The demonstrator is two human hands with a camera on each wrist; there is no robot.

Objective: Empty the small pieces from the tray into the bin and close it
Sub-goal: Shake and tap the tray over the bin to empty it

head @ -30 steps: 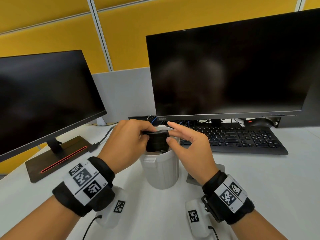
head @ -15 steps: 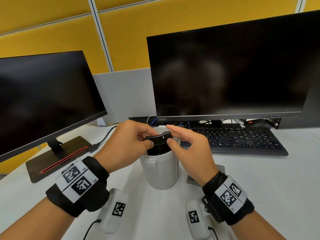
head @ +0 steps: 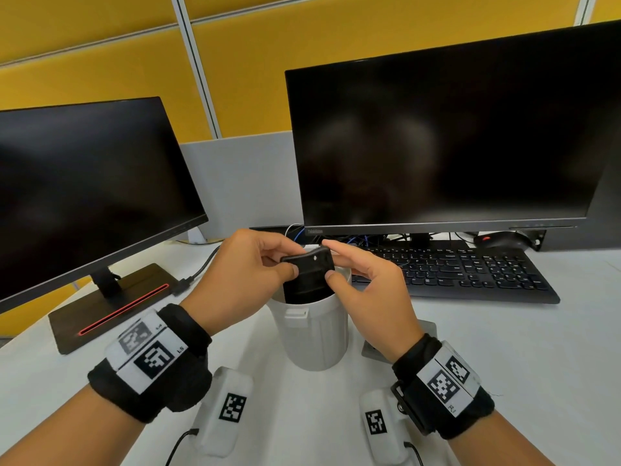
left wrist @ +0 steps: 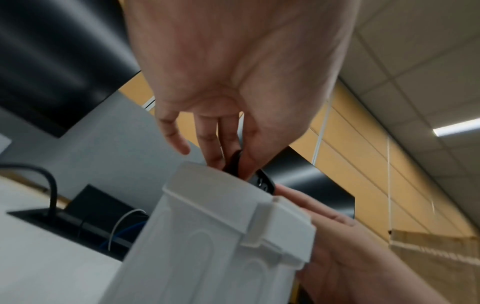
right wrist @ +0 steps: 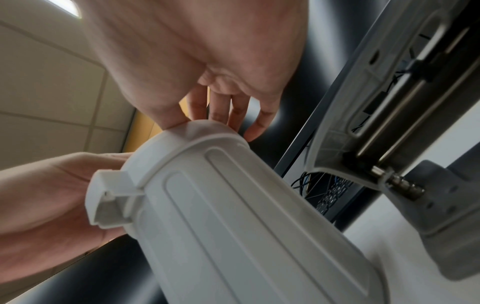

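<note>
Left hand [head: 248,274] and right hand [head: 366,290] pinching black tray [head: 307,272], tilted over white bin [head: 312,331]

Lighting was bright and even in the head view, with straight lines bowed toward the frame edges. A ceiling light [left wrist: 457,128] glared at right in the left wrist view. Both wrist views were soft with motion blur, the white bin [right wrist: 233,216] smeared.

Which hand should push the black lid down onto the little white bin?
Probably the right hand: its fingers lie over the black lid above the white bin, while the left hand pinches the lid's edge, steadying it.
</note>
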